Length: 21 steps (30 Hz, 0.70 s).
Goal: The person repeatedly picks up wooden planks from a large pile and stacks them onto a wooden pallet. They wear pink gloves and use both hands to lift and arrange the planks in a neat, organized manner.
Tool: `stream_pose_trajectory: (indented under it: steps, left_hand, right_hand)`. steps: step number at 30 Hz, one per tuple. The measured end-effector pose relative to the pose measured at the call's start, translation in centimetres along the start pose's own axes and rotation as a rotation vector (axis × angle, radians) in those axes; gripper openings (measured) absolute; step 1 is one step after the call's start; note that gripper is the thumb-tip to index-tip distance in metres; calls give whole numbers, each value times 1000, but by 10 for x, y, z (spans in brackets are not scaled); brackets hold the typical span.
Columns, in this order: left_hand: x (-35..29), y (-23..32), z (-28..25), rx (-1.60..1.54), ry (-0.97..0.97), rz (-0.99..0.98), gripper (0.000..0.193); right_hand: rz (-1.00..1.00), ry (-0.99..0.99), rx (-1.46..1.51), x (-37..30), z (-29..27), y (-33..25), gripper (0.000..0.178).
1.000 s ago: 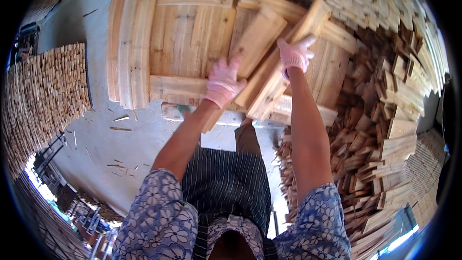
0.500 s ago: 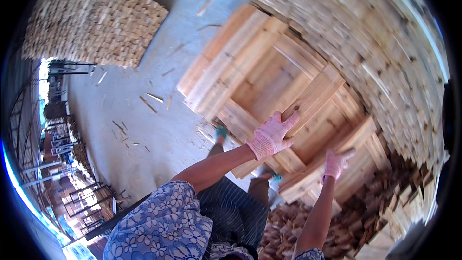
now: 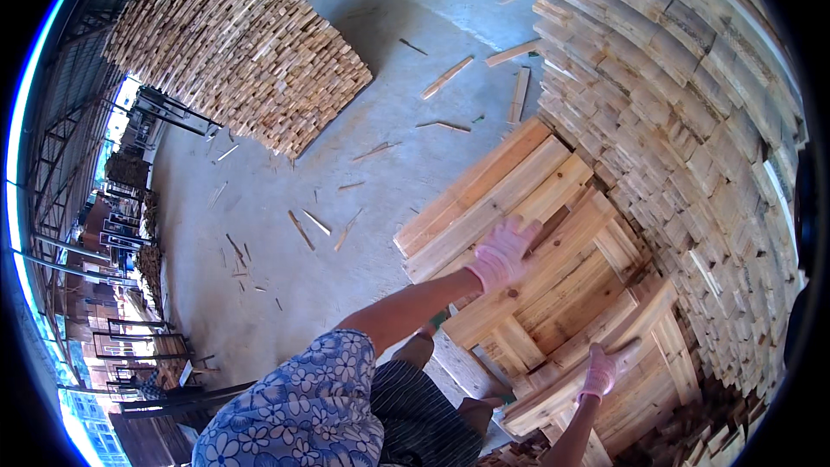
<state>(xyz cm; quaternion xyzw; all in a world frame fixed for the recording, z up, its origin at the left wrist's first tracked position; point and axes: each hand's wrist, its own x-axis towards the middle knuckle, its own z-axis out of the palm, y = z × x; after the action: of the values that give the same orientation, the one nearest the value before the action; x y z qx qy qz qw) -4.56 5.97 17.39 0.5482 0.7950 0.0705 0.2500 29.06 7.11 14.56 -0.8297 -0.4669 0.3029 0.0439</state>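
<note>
My left hand point(image 3: 506, 255), in a pink knitted glove, lies over the boards with fingers spread, slightly blurred; its thumb is hard to make out. Beneath and beside it runs a wide wooden board point(image 3: 562, 246) with a dark knot, lying across a stack of planks. Beyond the hand several planks point(image 3: 484, 195) lie side by side. My right hand point(image 3: 601, 370), gloved alike, rests fingers outstretched at a long board point(image 3: 644, 311) on the stack's near right side. Its fingers do not wrap round that board.
A tall wall of stacked boards point(image 3: 666, 112) rises along the right. Another big board stack point(image 3: 251, 43) stands far left. Wood strips point(image 3: 445, 78) and splinters litter the concrete floor point(image 3: 259, 294). Loose offcuts point(image 3: 705, 445) are heaped at lower right. Metal frames point(image 3: 143, 342) stand at far left.
The knotted board has shifted left toward the side-by-side planks, narrowing the recess between them. My left hand has moved with it. My right hand stays at the near board. The view has turned.
</note>
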Motion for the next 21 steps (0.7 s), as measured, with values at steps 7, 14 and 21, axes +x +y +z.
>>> stream_pose_trajectory:
  steps: [7,14,21]
  left_hand:
    - [60,-218,-37,-216,-123,-508,87]
    - [51,-232,-19,-409,-186,-319,97]
    - [55,-226,-30,-417,-211,-384,98]
  right_hand:
    - [-24,-34,-136,7,92,-79,105]
    - [21,-56,-187,-30,104,-136,95]
    - [-22,-158,-79,-63,135,-193,104]
